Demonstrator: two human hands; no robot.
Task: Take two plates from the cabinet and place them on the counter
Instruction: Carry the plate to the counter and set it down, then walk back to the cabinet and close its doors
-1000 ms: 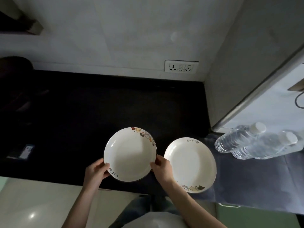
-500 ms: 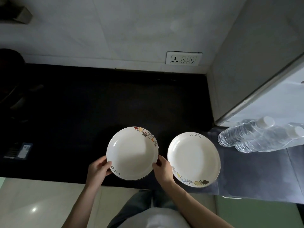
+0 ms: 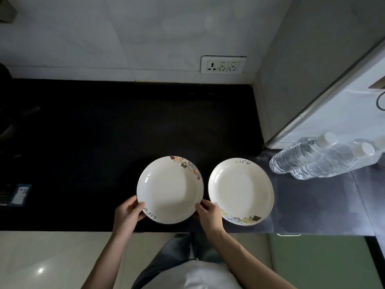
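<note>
Two white plates with a coloured rim pattern and the word "life" sit side by side near the front edge of the black counter (image 3: 104, 132). The left plate (image 3: 169, 189) is held at its near rim by both hands: my left hand (image 3: 127, 215) has its thumb on the lower left rim, and my right hand (image 3: 209, 217) grips the lower right rim. The right plate (image 3: 241, 191) lies free on the counter, just right of my right hand. I cannot tell whether the left plate rests fully on the counter.
Two clear water bottles (image 3: 308, 157) lie on a grey surface to the right of the plates. A wall socket (image 3: 223, 65) sits on the back wall. A grey cabinet side (image 3: 312, 69) rises at the right. A small label (image 3: 19, 193) lies at the counter's far left.
The left plate has come down and slightly away from me, level beside the right plate. Both hands stay on its rim. The right plate has not moved.
</note>
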